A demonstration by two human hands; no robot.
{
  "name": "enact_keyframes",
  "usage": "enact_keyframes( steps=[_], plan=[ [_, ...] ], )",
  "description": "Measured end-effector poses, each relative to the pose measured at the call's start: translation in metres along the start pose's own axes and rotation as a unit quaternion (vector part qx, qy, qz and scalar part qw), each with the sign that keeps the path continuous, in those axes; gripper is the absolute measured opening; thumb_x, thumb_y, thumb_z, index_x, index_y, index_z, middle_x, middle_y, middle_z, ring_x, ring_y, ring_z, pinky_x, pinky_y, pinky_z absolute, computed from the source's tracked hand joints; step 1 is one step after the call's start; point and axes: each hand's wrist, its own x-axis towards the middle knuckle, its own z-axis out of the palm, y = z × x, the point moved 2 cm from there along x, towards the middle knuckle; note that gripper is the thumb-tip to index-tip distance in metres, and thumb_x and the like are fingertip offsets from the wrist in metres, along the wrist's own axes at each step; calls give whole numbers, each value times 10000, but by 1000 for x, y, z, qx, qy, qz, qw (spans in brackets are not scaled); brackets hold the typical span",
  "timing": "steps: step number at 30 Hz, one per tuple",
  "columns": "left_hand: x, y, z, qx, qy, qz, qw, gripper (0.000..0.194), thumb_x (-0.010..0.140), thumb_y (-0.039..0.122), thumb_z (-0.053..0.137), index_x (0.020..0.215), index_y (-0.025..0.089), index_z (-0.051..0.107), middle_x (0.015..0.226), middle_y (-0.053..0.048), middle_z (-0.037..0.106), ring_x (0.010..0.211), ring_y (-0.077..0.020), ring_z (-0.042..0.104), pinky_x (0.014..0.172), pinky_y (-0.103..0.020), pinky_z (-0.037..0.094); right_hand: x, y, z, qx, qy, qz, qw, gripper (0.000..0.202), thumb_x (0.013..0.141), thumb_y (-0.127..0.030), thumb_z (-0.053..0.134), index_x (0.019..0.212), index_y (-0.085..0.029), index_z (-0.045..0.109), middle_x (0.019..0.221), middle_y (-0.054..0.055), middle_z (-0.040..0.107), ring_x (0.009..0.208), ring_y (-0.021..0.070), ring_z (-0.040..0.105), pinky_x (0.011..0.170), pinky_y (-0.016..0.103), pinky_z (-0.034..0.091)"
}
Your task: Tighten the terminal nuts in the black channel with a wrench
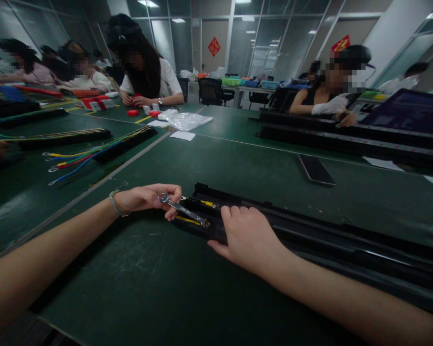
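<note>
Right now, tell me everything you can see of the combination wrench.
The combination wrench is silver, shiny and metal-looking, with illegible markings along its shank. The left hand holds it near its open end; its ring end appears seated around a bolt in the black channel. It slants over the channel's left end, open end upper left, ring end lower right.

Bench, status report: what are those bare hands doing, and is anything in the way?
Left hand holding wrench, far end at a fastener. Right hand on black rail. Nothing visibly blocking the wrench; phone lies apart, beyond the rail.
</note>
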Motion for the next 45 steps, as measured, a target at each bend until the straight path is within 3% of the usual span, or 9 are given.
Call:
enact_keyframes(
  steps=[8,15,26,33,39,45],
  plan=[
    [0,3,2,44,-10,-9,999,246,620,347,546,740,152,456,610,-58,556,681,-224,496,681,-343,392,-1,0,3,-2,5,2,1000,476,707,-561,395,888,-136,507,763,101,567,693,220,522,619,343,375],
    [-2,-2,-2,-2,-3,9,1000,295,614,314,546,834,135,469,652,-32,475,669,-208,480,651,-321,402,0,-1,4,0,6,3,1000,478,704,-568,392,878,-137,505,763,101,565,687,221,522,621,348,377],
    [-2,-4,-3,-37,0,12,999,407,588,308,539,940,134,432,753,-59,493,696,-215,478,667,-334,396,0,0,2,3,-2,0,1000,498,710,-573,379,905,-133,506,773,105,570,688,219,522,609,342,376],
    [-3,-2,-3,-18,-10,13,1000,328,599,301,537,867,121,479,722,-73,537,692,-212,483,665,-322,393,0,0,3,2,4,3,1000,487,706,-568,388,895,-135,503,774,106,569,687,219,519,609,338,366],
    [-3,-1,-3,8,-33,-11,999,293,597,329,550,802,126,501,627,-52,527,575,-176,459,588,-290,381,0,0,4,1,12,0,1000,479,703,-567,393,875,-135,509,749,96,564,668,219,513,597,340,364],
    [-4,-3,-4,-12,-14,-2,1000,297,593,318,548,813,125,501,668,-52,507,612,-181,466,587,-284,386,0,-1,4,0,17,2,1000,478,704,-565,394,883,-137,506,760,99,564,675,220,512,602,341,363]
  ],
)
